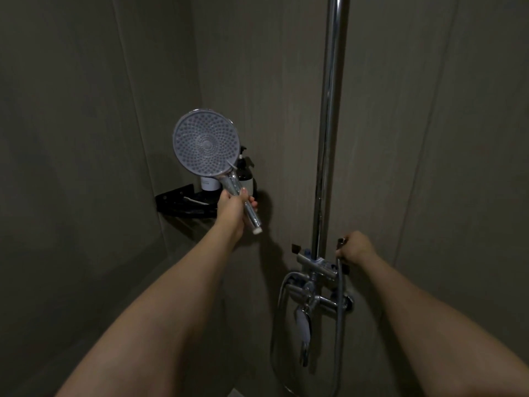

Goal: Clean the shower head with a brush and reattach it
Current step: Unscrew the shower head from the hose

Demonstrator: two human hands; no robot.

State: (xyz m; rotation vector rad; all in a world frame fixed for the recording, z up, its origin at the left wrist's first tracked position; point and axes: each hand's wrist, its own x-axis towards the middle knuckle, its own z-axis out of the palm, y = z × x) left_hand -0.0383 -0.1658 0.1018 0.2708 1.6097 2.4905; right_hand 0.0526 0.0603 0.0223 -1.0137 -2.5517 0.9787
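One shower head [206, 143] is in view, detached from its hose: the white end of its clear handle hangs free below the left hand [233, 203]. The left hand grips that handle about midway, fingers and thumb curled round it, holding the shower head up in front of the wall corner with its round, nozzle-dotted face turned toward the camera and its handle slanting down to the right.

The right hand [356, 247] is closed round the top end of one metal hose [340, 310], pinching a small dark fitting just right of the upright chrome pipe [329, 124]. The hose drops from that hand, loops low and rises again on the left of the tap [312, 299], which sits on the wall directly beneath the pipe. The two hands are well apart, the pipe standing between them.

One black corner shelf [183, 200] is fixed where the two walls meet, behind and just below the shower head. It holds two bottles: a dark pump bottle [245, 167] and a white bottle [209, 183], both partly hidden by the shower head and its handle. A thin pale item also lies on the shelf; it is too dim to make out.
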